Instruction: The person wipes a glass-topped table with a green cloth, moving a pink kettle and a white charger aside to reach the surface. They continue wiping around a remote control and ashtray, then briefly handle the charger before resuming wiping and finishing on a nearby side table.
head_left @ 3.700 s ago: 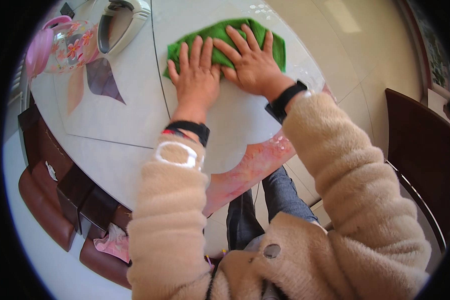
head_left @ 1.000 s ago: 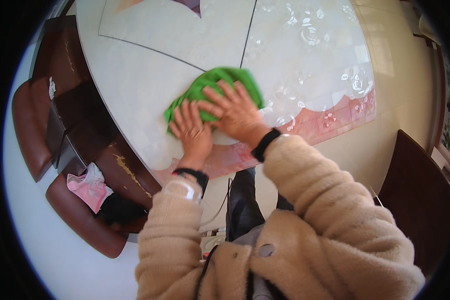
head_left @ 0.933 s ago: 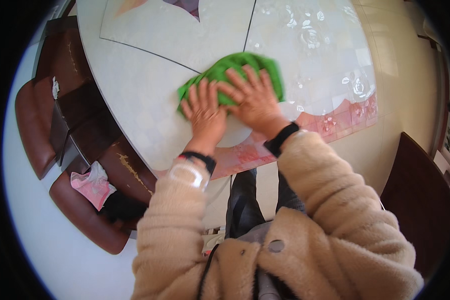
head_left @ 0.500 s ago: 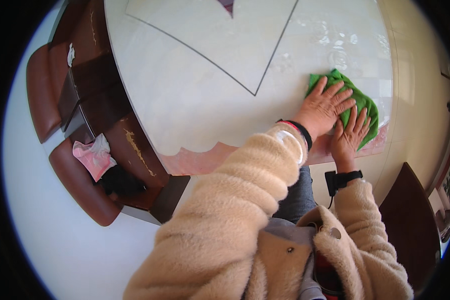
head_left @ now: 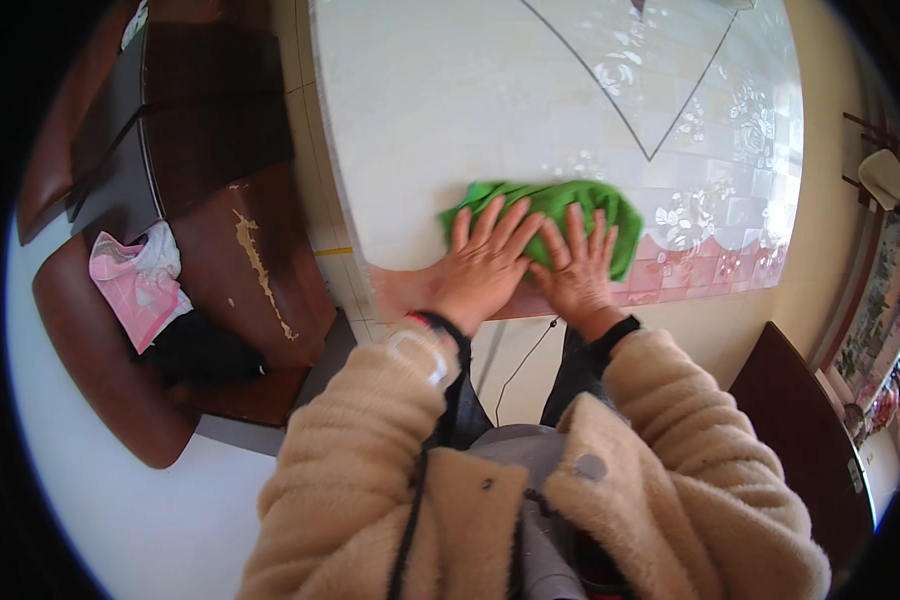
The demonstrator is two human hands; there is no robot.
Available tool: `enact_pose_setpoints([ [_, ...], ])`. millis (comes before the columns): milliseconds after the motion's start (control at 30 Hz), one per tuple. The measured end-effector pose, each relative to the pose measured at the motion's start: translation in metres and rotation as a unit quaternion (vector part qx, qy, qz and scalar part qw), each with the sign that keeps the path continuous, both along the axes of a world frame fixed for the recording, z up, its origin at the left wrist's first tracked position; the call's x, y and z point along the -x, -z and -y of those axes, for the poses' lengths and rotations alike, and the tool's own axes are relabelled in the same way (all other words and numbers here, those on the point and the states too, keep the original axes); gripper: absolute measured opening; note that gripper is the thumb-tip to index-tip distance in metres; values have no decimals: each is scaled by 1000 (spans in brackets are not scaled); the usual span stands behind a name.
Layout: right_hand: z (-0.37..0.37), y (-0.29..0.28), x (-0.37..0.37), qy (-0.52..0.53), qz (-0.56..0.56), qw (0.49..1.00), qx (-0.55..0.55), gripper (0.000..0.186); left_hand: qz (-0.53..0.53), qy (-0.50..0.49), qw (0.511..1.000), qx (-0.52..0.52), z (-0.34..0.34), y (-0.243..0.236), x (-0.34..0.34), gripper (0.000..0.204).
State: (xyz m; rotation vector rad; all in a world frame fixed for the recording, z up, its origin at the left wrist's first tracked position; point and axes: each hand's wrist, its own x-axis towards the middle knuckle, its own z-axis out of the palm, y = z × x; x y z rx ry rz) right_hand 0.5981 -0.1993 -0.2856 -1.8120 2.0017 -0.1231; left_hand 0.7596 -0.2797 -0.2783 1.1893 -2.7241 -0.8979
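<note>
A crumpled green cloth (head_left: 615, 230) lies near the front edge of a white table (head_left: 450, 90) with a pink border, white flower patterns and dark V lines. My left hand (head_left: 480, 260) presses flat on the cloth's left part, fingers spread and pointing forward. Just beside it, my right hand (head_left: 577, 267) rests flat on the right part of the cloth, fingers also apart.
Left of the table are brown, peeling leather seats (head_left: 270, 290) with a pink-and-white cloth (head_left: 135, 290) and a black item (head_left: 205, 350). A dark wooden chair back (head_left: 790, 430) stands at the lower right. A cable (head_left: 520, 365) shows on the tiled floor.
Since half a second ago, my hands and the green cloth have moved left in the view, while the table and seats shifted with the camera. My fingers stay spread on the cloth.
</note>
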Motion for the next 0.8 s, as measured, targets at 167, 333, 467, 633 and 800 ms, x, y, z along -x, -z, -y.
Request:
enact_pose_setpoints([
  [167,-17,-11,-96,-74,18,995,-70,67,85,-37,992,-81,-39,-2,-105,61],
  [333,34,-19,-87,-110,-9,991,-70,64,51,-60,996,-37,-12,3,-100,62],
  [467,119,-2,-73,-125,-42,988,78,62,36,-108,992,59,66,17,-85,66],
  [633,158,7,-70,-121,-42,989,71,62,50,-129,987,85,102,27,-81,60],
  [800,113,-6,-80,-113,-8,993,47,62,91,-89,989,79,61,18,-91,68],
])
